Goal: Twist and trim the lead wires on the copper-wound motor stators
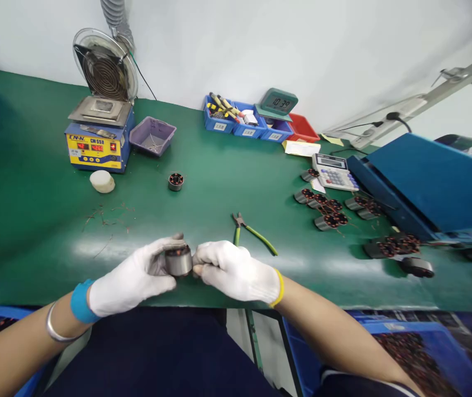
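My left hand (pixel 137 273), in a white glove with a blue cuff, is closed around a motor stator (pixel 179 261), a steel ring with copper windings inside. It is held just above the green bench near the front edge. At the stator's right side is my right hand (pixel 236 270), in a white glove with a yellow cuff. Its thumb and forefinger are pinched together; whatever lies between them is too small to make out. Green-handled cutting pliers (pixel 261 236) lie spread on the bench beyond the right hand. Another stator (pixel 175 182) stands farther back.
A solder pot (pixel 97 140) with a fan behind it stands back left, beside a purple tray (pixel 153 136). Wire scraps (pixel 107 216) lie on the left. Blue bins (pixel 246 122) and a clock (pixel 278 103) line the wall. Several stators (pixel 326 222), a calculator (pixel 335 172) and a blue case (pixel 434 182) occupy the right.
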A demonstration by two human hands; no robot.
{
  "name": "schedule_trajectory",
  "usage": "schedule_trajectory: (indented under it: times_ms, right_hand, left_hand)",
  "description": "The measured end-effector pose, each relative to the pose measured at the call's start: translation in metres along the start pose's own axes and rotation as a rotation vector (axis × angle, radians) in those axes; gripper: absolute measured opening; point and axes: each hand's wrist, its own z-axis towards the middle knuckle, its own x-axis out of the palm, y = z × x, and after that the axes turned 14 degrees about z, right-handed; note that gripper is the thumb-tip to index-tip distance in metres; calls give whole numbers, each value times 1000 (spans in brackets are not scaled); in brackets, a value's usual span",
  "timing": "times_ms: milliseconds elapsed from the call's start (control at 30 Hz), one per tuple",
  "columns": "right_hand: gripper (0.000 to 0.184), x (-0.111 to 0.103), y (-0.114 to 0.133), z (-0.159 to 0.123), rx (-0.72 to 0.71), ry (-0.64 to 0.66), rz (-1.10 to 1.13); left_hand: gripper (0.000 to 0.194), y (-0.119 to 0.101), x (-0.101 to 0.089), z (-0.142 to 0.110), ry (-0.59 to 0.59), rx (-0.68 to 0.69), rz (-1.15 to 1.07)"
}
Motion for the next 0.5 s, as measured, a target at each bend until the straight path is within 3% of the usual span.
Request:
schedule_trajectory:
  times_ms: [33,100,167,233,300,367,433,500]
  right_hand:
    - [15,-1,-3,1,33,36,101]
    - [16,-4,-7,2,63,115,260]
    - [14,-5,-8,1,11,152,264]
    - [11,-5,-4,-1,-68,119,133]
    - [10,-4,3,-4,-111,49,-25]
    - [11,-4,8,-5,-91,-4,-144]
    - [12,-3,9,-3,-41,-5,-198]
    - [13,-4,5,0,16,29,-169]
  left_hand:
    - [27,-4,-1,-4,-67,133,104]
    - [2,-9,-2,-10,-19,393,344]
    - [14,-10,-3,-12,106,513,483]
    - [23,-6,-3,-9,72,405,364]
    - [40,2,-2,-1,-59,170,130]
    - [53,9,-2,7,46,-36,-54]
    - [50,10,-3,11,239,-228,-210]
    - [49,3,-6,8,234,-291,-301]
